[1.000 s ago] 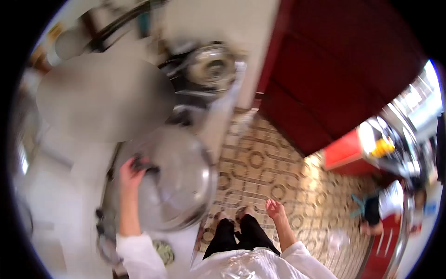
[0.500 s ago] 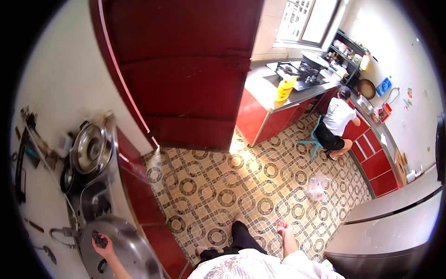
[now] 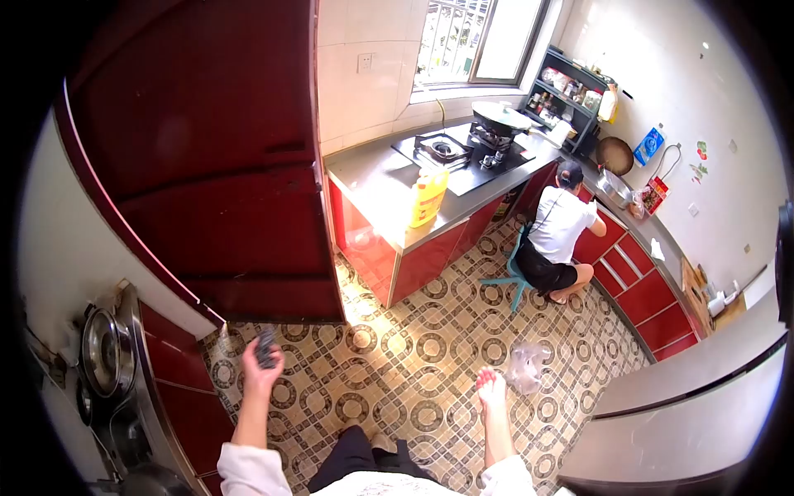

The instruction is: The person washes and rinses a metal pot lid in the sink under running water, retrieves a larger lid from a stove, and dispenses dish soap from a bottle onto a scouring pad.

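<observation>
My left hand [image 3: 260, 372] is raised over the patterned floor, left of my body, closed around a rough dark grey clump that looks like a steel wool scrubber [image 3: 265, 347]. My right hand [image 3: 490, 387] reaches out in front of me, holding nothing, its fingers apart and slightly curled. Beyond its fingertips and to the right, a clear crumpled plastic bag [image 3: 528, 368] lies on the floor; the hand appears beside it in the view, apart from it and higher up.
Ahead, a person [image 3: 562, 223] sits on a blue chair [image 3: 514, 269] facing red cabinets [image 3: 641, 281]. A counter [image 3: 356, 178] carries a gas stove [image 3: 463, 153] and a yellow jug [image 3: 428, 198]. A red door [image 3: 215, 165] stands at left, a fridge [image 3: 686, 405] at right, and a pot [image 3: 106, 351] at far left.
My left hand has moved from above the large lid by the sink to over the floor, still holding the scrubber. My view has turned right, and my right hand has stretched further forward.
</observation>
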### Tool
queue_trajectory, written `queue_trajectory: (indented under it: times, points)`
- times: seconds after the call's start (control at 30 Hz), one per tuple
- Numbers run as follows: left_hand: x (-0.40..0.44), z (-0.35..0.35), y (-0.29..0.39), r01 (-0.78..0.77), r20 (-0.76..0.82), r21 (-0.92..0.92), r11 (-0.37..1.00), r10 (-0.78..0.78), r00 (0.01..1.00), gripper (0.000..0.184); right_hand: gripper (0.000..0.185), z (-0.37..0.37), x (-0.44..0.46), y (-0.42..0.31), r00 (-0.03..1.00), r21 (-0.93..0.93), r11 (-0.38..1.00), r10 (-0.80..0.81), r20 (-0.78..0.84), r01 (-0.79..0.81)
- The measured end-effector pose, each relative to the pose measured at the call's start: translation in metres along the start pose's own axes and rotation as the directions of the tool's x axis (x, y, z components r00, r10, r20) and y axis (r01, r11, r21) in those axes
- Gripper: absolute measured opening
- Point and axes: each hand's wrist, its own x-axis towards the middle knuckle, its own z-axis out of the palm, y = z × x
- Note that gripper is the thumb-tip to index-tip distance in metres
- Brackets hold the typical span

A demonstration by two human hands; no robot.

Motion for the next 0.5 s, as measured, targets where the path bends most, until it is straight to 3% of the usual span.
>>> queue_trajectory:
  times: [0.1, 0.17, 0.23, 0.33, 0.43, 0.5]
  points:
    - [0.046, 0.089, -0.083, 0.152, 0.012, 0.207, 0.966, -0.158, 0.987, 0.016, 0.025, 0.096, 0.005, -0.042, 0.978, -0.257, 0.949, -0.144, 0.152, 0.180]
    - [0.083, 0.131, -0.124, 0.280, 0.154, 0.346, 0.896, -0.348, 0.925, 0.015, 0.025, 0.160, 0.011, -0.065, 0.943, -0.306, 0.901, -0.247, 0.223, 0.308]
    - [0.125, 0.169, -0.163, 0.299, 0.194, 0.437, 0.848, -0.413, 0.890, 0.017, 0.024, 0.225, 0.012, -0.087, 0.884, -0.374, 0.820, -0.304, 0.356, 0.433]
    - [0.177, 0.231, -0.215, 0.183, 0.229, 0.361, 0.915, -0.277, 0.933, 0.020, 0.021, 0.318, 0.023, -0.107, 0.810, -0.433, 0.713, -0.333, 0.483, 0.551]
    - [0.230, 0.276, -0.250, 0.033, 0.415, 0.265, 0.964, -0.145, 0.898, 0.027, 0.019, 0.401, 0.042, -0.116, 0.778, -0.493, 0.632, -0.310, 0.546, 0.598]
    - [0.254, 0.298, -0.266, 0.052, 0.365, 0.219, 0.974, -0.132, 0.922, 0.037, 0.018, 0.454, 0.058, -0.117, 0.731, -0.530, 0.532, -0.297, 0.614, 0.661]
